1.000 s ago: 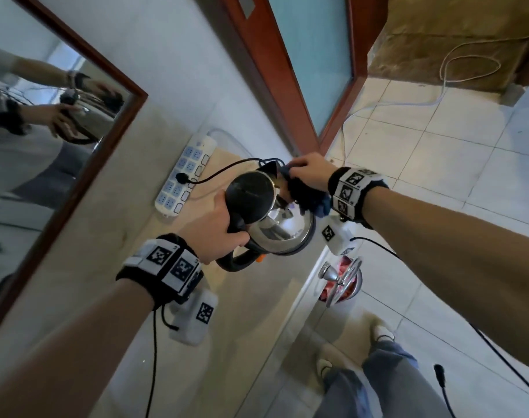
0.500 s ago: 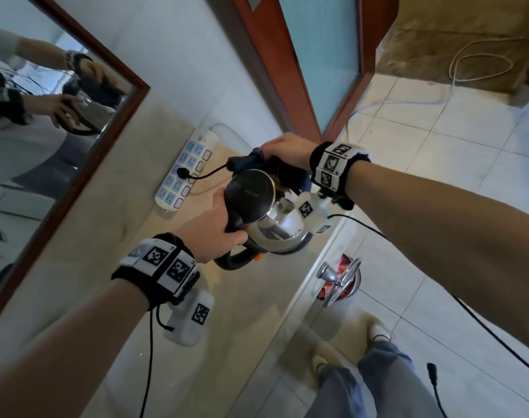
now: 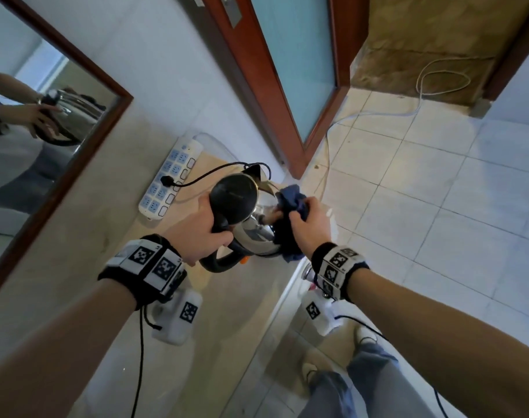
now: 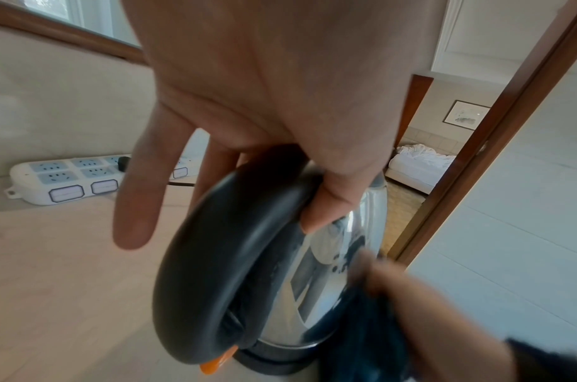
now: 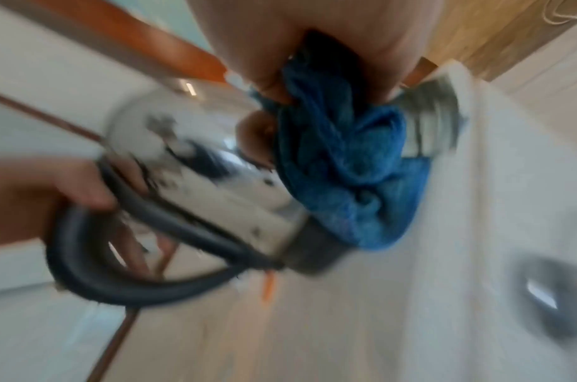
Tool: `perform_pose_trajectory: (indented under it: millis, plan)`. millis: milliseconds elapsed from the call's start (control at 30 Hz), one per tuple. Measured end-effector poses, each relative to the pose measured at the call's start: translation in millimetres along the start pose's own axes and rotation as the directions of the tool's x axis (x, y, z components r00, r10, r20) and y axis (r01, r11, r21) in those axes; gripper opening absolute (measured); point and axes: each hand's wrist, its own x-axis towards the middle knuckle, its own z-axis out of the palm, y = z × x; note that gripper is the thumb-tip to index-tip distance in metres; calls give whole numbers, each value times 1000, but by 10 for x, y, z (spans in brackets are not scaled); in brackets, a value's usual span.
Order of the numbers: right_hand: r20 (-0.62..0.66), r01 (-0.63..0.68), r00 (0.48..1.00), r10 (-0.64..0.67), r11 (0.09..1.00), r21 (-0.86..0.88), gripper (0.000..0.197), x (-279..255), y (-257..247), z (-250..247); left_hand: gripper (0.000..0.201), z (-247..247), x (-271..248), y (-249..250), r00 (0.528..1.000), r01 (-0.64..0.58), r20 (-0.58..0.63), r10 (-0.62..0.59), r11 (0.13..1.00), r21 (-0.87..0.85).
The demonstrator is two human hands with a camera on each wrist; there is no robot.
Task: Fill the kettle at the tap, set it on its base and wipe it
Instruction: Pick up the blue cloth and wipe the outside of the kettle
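The steel kettle (image 3: 257, 236) with a black lid (image 3: 234, 197) stands on its black base (image 4: 273, 361) on the beige counter (image 3: 227, 327). My left hand (image 3: 210, 227) grips the top of the black loop handle (image 4: 215, 258), with the thumb curled round it and the little finger straight. My right hand (image 3: 308, 227) holds a bunched blue cloth (image 3: 290, 197) against the kettle's right side. The right wrist view is blurred; it shows the cloth (image 5: 345, 160) lying on the shiny kettle body (image 5: 198, 181) down to the base.
A white power strip (image 3: 169, 179) lies behind the kettle against the wall, with a black plug and cord in it. A framed mirror (image 3: 46, 131) hangs at the left. The counter's edge drops to the tiled floor (image 3: 438, 206) just right of the kettle. A red-framed door (image 3: 287, 70) stands beyond.
My right hand has carried the cloth from the far spout side round to the kettle's near right side. The left hand keeps its hold on the handle.
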Motion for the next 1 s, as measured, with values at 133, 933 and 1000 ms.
perform_pose_trajectory:
  millis: [133,933,1000]
  plan:
    - [-45,-182,981,187,979,93,43,-73,19,211,78,-8,-6,-3,1000,-19,-22,19,1000,6]
    - [237,91,968,-86,996,-11,28,-883,-373,-129,86,-173,-324,-62,977,-135,-142,161,975,177]
    - [328,193,929,-174,981,-26,20,-879,-709,-309,89,-301,-488,-82,925,-208,-282,254,961,182]
